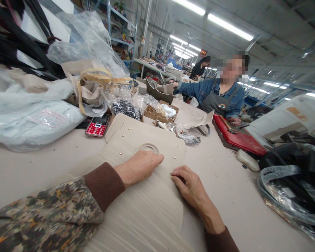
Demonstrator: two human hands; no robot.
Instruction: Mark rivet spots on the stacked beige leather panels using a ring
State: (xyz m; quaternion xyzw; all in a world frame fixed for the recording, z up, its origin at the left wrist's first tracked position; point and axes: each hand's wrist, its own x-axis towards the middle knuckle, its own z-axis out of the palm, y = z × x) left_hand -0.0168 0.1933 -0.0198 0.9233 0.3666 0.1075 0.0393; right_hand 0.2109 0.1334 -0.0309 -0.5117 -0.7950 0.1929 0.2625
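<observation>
A pale beige stack of flat panels [136, 206] lies in front of me, with small gold rivets along the far part of its top panel [154, 134]. My left hand [140, 166] is closed over that panel, thumb on top. A thin beige strap [149, 146] curves in a loop out of its grip; the rest of the strap is hidden under the fingers. At the right edge of the stack is my right hand [190, 183], its thumb and fingertips pinched together. Whatever lies between those fingertips is too small to make out.
A red-keyed phone [97, 125] lies beyond the stack, near plastic-wrapped goods [36, 120]. Small boxes of hardware [160, 111] sit further back. Across the table a co-worker [220, 92] touches a grey-beige piece [160, 91]. To the right are a red board [233, 134] and black bundles [291, 189].
</observation>
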